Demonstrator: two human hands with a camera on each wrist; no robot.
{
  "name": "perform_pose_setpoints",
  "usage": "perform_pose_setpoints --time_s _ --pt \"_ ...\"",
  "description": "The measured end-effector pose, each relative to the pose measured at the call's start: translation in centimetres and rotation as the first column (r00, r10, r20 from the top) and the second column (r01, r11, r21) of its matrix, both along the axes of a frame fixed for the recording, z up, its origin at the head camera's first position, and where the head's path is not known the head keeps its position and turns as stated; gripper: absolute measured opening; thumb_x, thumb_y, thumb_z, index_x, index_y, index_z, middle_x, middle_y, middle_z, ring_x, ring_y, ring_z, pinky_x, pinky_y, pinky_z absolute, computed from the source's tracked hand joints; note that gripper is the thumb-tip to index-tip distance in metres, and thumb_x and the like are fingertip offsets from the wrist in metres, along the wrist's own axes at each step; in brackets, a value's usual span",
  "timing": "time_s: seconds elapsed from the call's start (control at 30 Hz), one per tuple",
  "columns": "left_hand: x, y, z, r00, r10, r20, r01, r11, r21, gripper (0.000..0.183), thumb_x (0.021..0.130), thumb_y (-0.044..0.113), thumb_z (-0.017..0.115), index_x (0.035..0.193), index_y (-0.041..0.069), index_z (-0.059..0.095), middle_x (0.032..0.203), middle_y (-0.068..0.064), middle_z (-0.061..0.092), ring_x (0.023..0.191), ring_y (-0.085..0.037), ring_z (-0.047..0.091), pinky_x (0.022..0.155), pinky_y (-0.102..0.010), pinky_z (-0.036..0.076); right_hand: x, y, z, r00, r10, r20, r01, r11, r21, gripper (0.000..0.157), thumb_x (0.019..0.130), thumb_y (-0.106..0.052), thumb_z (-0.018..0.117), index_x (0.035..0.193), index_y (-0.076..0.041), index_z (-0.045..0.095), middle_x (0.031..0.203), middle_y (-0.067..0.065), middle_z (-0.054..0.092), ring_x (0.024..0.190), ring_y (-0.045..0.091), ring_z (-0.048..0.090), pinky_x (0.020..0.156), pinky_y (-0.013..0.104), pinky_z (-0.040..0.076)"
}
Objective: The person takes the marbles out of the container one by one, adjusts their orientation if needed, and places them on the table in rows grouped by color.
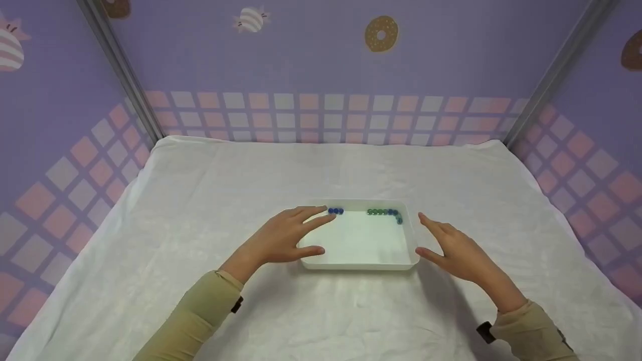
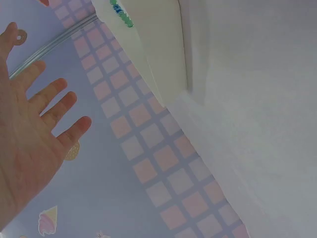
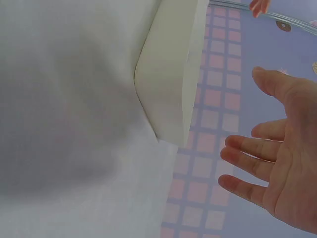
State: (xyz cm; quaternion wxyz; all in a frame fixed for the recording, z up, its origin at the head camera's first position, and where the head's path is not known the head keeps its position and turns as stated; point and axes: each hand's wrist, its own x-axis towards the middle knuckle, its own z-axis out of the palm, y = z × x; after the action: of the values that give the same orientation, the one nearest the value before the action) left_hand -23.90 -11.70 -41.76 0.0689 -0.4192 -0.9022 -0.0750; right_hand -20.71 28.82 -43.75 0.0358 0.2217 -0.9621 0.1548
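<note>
A shallow white tray (image 1: 358, 266) lies on the white cloth. Along its far inner edge are three blue glass marbles (image 1: 335, 211) on the left and a row of green and blue marbles (image 1: 380, 212) that bends round the far right corner. My left hand (image 1: 286, 234) hovers over the tray's left side, fingers spread, holding nothing. Just outside the tray's right wall is my right hand (image 1: 454, 250), its fingers extended and nothing in it. Both wrist views show an empty palm, the left hand (image 2: 34, 134) and the right hand (image 3: 292, 153), each apart from the tray.
White cloth (image 1: 241, 175) covers the table around the tray. Purple walls (image 1: 321, 60) with pink and white checks enclose the back and both sides, with grey metal posts (image 1: 123, 70) at the corners.
</note>
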Motion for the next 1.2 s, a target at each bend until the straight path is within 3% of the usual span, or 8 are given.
perform_pose_setpoints --time_s 0.53,1.2 --pt "-1.3 1.1 0.2 0.999 0.008 0.041 -0.010 0.999 0.042 0.068 0.097 0.060 0.047 0.155 0.027 0.031 0.160 -0.003 0.037 0.144 -0.028 0.042 0.113 -0.051 0.038 0.1 0.0 -1.4 1.000 0.003 0.007 -0.003 0.999 -0.036 0.069 0.096 -0.034 0.064 0.154 -0.013 0.034 0.146 0.021 0.049 0.130 0.042 0.052 0.096 0.056 0.050" --pt "-2.8 1.0 -0.5 0.995 0.059 0.081 -0.065 0.995 0.074 0.067 0.097 0.060 0.049 0.154 0.029 0.034 0.157 -0.001 0.041 0.143 -0.026 0.043 0.114 -0.051 0.037 0.7 -1.3 -3.2 0.989 0.090 -0.120 -0.092 0.996 -0.012 0.050 0.088 -0.021 0.074 0.135 -0.009 0.059 0.131 0.012 0.062 0.119 0.030 0.061 0.091 0.043 0.055"
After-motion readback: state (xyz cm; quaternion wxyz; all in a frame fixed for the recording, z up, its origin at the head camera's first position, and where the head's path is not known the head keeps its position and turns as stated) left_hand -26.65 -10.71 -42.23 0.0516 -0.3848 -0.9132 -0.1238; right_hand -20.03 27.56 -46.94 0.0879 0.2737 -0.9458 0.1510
